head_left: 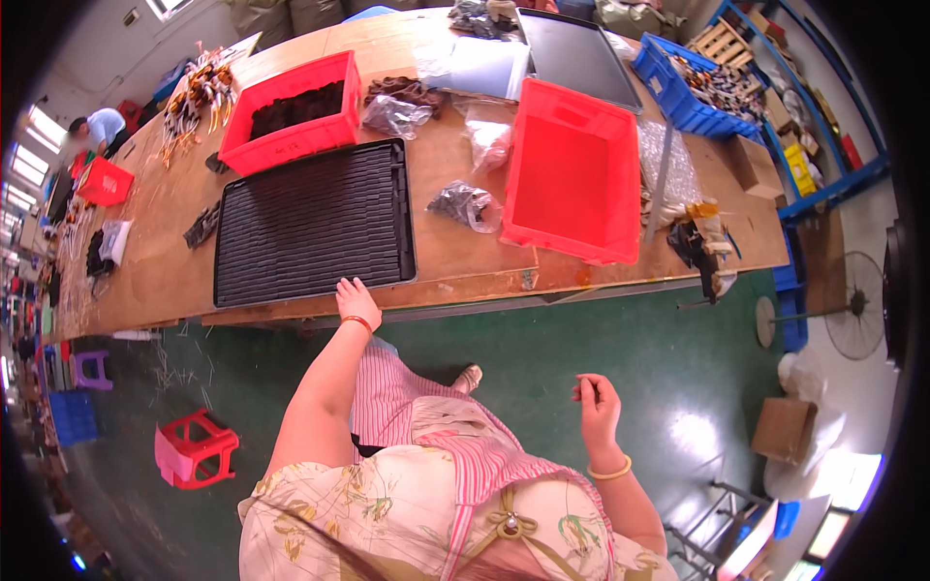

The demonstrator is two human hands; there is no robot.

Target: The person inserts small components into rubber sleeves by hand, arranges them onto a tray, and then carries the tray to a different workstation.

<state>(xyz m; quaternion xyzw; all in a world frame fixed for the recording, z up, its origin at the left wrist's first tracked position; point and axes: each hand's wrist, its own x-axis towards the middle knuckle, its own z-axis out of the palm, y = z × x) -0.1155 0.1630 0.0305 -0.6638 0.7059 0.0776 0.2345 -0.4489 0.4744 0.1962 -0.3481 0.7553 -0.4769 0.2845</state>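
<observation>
My left hand (358, 303) rests at the near right edge of a large black ribbed tray (312, 223), its fingers stretched out on or against the rim. The tray lies flat at the table's front edge and has nothing in it. My right hand (599, 407) hangs in the air over the floor, away from the table, with its fingers loosely curled in and nothing visible in them. Behind the tray stands a red plastic bin (291, 140) with dark brown material inside. Another red bin (570, 174), with nothing in it, stands to the right.
Small plastic bags (468, 205) lie between the bins. A blue crate (690, 92) full of small pieces stands at the far right. On the floor are a red stool (199, 447), a fan (852, 305) and a cardboard box (783, 430). Another person (102, 126) works at the far left.
</observation>
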